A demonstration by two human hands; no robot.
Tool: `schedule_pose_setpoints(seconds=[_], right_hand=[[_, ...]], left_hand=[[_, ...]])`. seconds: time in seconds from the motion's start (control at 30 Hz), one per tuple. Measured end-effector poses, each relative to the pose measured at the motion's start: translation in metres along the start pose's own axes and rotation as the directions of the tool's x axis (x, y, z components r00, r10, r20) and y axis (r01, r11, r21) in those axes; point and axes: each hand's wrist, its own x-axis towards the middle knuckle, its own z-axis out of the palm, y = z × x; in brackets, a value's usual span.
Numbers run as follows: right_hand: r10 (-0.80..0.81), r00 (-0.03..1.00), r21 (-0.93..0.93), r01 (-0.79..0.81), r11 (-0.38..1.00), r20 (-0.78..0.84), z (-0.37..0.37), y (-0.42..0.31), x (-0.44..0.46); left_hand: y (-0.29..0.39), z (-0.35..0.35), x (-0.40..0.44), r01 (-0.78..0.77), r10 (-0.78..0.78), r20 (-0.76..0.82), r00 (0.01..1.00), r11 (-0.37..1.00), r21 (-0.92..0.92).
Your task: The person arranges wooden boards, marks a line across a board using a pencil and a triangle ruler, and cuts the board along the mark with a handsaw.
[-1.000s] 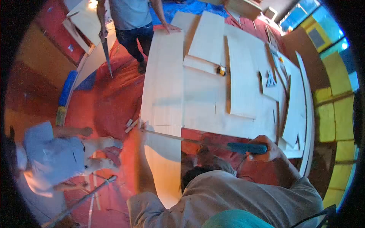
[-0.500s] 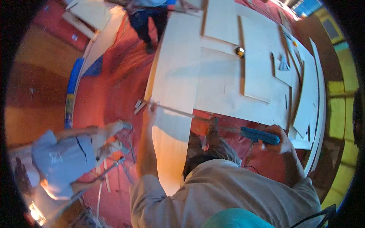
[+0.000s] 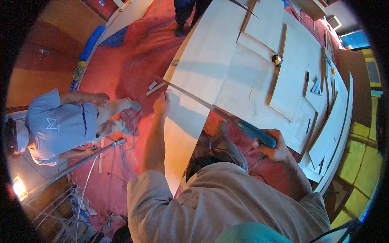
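Observation:
My right hand (image 3: 272, 145) is wrapped round the straight blue handle of a hand saw (image 3: 255, 133). Its dark, narrow blade points left toward the edge of a pale wooden panel (image 3: 202, 52). A thin dark line crosses the panel leftward from the blade. Just below that line, my left hand (image 3: 161, 104) grips the left edge of the panel's near part, its fingers partly hidden. Two short wood offcuts (image 3: 156, 87) show just beyond that hand.
A tape measure (image 3: 276, 60), a blue square (image 3: 317, 86) and several board pieces lie on the panel. On the left, a person in a grey shirt (image 3: 60, 121) is beside a metal pole (image 3: 77, 166). Another person's legs (image 3: 184, 16) stand at the far side. Red sheeting (image 3: 121, 60) covers the floor.
The saw has moved left and its blade now meets the panel's edge. My view has shifted, and the person on the left has an arm lowered toward the pole.

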Motion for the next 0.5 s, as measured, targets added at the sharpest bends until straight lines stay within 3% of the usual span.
schedule_pose_setpoints(seconds=[0.1,0.17,0.23,0.33,0.4,0.43,0.47,0.5], right_hand=[[-0.018,0.992,0.018,0.016,1.0,0.122,-0.01,0.012,0.023],[-0.016,0.992,0.07,0.007,0.998,0.126,-0.014,0.011,0.033],[-0.093,0.989,0.084,0.084,0.993,0.113,-0.022,0.011,0.047],[-0.074,0.984,0.079,0.061,0.995,0.163,-0.038,0.0,0.061],[-0.042,0.979,-0.005,0.044,0.999,0.2,-0.043,0.004,0.071],[0.0,0.977,-0.087,0.019,0.996,0.215,-0.045,0.005,0.077],[-0.061,0.975,-0.013,0.065,0.998,0.216,-0.043,0.002,0.082],[-0.069,0.97,-0.024,0.077,0.997,0.233,-0.041,0.001,0.088]], left_hand=[[0.015,-0.001,-0.002,0.124,-0.133,0.081,0.988,0.986,0.114],[0.005,0.0,0.006,0.088,-0.095,0.066,0.993,0.99,0.109],[-0.02,0.013,0.016,-0.025,0.034,-0.078,0.996,0.993,0.117],[-0.026,0.008,0.024,-0.043,0.045,-0.005,0.999,0.979,0.197],[-0.015,0.003,0.027,0.115,-0.118,0.023,0.993,0.987,0.11],[-0.012,-0.004,0.03,0.128,-0.129,-0.003,0.992,0.986,0.106],[-0.014,-0.005,0.029,-0.178,0.184,-0.187,0.965,0.983,0.051],[-0.016,-0.004,0.025,-0.317,0.315,-0.285,0.905,0.948,0.041]])
